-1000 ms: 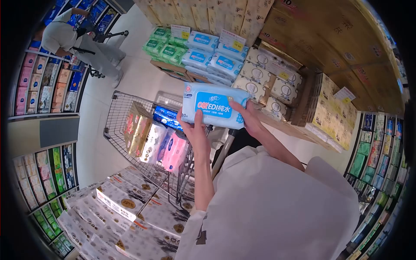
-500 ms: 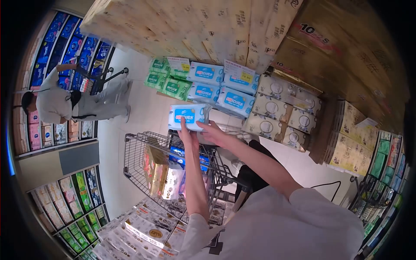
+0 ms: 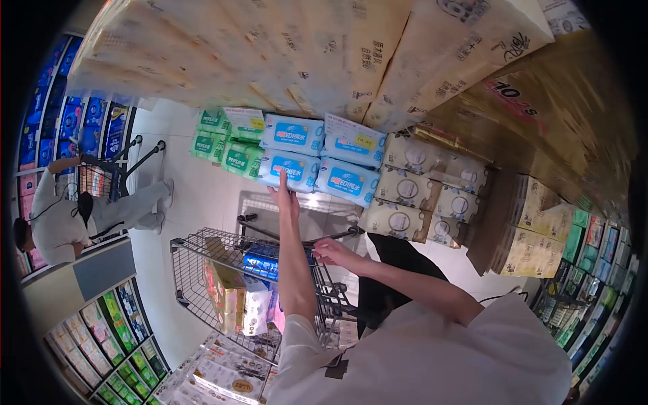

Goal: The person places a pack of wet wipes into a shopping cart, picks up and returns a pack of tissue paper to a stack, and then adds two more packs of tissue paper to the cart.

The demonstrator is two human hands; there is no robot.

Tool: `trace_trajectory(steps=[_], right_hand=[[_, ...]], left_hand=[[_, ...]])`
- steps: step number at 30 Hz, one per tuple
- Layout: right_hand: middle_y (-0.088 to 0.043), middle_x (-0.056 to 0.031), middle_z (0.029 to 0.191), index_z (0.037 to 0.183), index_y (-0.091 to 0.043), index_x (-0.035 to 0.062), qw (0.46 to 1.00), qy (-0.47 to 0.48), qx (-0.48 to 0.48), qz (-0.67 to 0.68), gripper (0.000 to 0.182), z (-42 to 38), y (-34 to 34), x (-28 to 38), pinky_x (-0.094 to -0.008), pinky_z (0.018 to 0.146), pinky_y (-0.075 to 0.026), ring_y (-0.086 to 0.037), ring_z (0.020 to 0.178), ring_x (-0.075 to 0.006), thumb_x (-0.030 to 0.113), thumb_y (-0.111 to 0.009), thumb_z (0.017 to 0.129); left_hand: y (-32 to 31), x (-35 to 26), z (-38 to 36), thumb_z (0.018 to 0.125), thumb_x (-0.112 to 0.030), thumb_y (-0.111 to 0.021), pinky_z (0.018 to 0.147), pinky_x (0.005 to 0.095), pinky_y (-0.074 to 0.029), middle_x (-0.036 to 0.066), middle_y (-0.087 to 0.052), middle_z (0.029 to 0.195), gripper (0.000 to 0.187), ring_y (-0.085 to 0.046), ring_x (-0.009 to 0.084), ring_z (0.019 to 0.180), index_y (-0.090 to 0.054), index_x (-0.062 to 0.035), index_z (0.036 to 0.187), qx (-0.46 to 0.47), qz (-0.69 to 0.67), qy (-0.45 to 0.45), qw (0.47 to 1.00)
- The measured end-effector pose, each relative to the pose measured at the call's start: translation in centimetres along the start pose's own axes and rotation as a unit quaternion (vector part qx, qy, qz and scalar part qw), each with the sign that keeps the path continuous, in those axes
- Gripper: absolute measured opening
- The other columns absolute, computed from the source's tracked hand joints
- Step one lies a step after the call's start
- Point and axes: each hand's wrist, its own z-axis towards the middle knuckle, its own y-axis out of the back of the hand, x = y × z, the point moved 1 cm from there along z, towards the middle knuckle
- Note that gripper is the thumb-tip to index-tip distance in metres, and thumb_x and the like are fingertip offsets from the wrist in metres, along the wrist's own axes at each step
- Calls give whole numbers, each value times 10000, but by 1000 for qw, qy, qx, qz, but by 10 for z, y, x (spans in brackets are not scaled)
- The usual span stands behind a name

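Note:
My left hand [image 3: 286, 196] reaches up to the shelf display, its fingers stretched flat against the lower edge of a blue wipes pack [image 3: 289, 168] that lies in the row with other blue wipes packs [image 3: 347, 181]. The hand presses the pack and is not closed around it. Drawn back, my right hand [image 3: 331, 251] hovers over the near end of the shopping cart [image 3: 185, 266], just behind the cart handle [image 3: 270, 236], fingers loosely apart and holding nothing. The cart holds a yellow tissue pack [image 3: 226, 291], a blue pack [image 3: 260, 264] and white and pink packs.
Green wipes packs [image 3: 226, 152] lie left of the blue ones, beige tissue packs [image 3: 412, 185] to the right, large paper bundles [image 3: 283, 47] above. Another person [image 3: 64, 216] stands with a cart at the left aisle shelves. Boxed tissues [image 3: 233, 378] are stacked below.
Both hands held the blue wipes pack close, then carried it up to the display. Now it lies in the row, my right hand has let go and dropped toward the cart.

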Motion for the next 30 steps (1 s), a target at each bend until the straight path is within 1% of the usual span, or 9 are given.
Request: trace_trajectory(steps=[7,11,13,15,17,19,20,27,30], right_hand=[[-656,-118,1030,1245,-525,55,942,96,102,-305,435,-40,-37,-50,-349,809,-492,-627,923,-212,354,-606,939],[-612,-108,1159,1244,-542,58,804,172,192,-536,405,-69,-65,-41,-414,937,-467,-554,1098,-297,223,-635,886],[-576,-139,1223,1242,-554,67,814,155,165,-536,439,-86,-71,-49,-454,943,-470,-500,1156,-357,220,-662,846],[-566,-173,1220,1236,-557,57,691,212,123,-680,455,-93,-79,-55,-469,938,-476,-456,1201,-408,223,-673,828],[-538,-197,1276,1223,-579,42,695,173,135,-685,480,-94,-89,-61,-510,994,-430,-392,1290,-440,234,-689,796],[-485,-215,1363,1210,-604,22,463,227,50,-856,504,-96,-106,-68,-561,1062,-347,-350,1349,-454,236,-696,763],[-486,-224,1389,1255,-597,31,438,226,61,-868,522,-95,-114,-72,-659,1109,-206,-257,1419,-446,267,-650,792],[-380,-322,1448,1191,-618,-6,534,228,75,-810,516,-53,-151,-168,-622,1057,-313,-409,1298,-485,260,-679,753],[-547,-260,1248,1167,-628,29,608,194,81,-765,466,-53,-146,-177,-567,927,-455,-543,1146,-445,316,-668,802]], left_hand=[[-6,-13,-18,889,-456,-686,1008,434,-402,101,-466,1386,670,-501,242,1219,-385,-132,1392,-42,251,59,965],[37,-30,-32,899,-517,-634,1080,443,-334,123,-413,1485,853,-471,284,1309,-223,-114,1528,77,346,122,927],[47,-64,-66,923,-478,-613,1092,438,-326,137,-433,1478,834,-478,306,1315,-208,-97,1544,138,404,124,896],[65,-97,-105,944,-432,-593,1081,417,-342,130,-485,1430,734,-513,285,1275,-288,-96,1521,146,411,91,895],[92,-131,-145,952,-394,-591,1067,404,-359,117,-496,1409,694,-538,256,1237,-308,-100,1514,101,428,53,896],[136,-153,-184,952,-375,-604,1019,382,-388,114,-535,1363,638,-552,243,1205,-373,-95,1477,35,404,4,914],[156,-161,-208,956,-355,-599,1013,382,-391,108,-546,1347,609,-556,238,1193,-389,-98,1466,5,381,-21,924],[318,-136,-362,980,-316,-568,948,353,-439,128,-589,1254,482,-587,218,1083,-473,-81,1390,-172,337,-105,920],[369,-81,-422,981,-316,-565,910,353,-466,161,-605,1224,483,-609,243,1040,-481,-48,1375,-125,438,-53,888]])
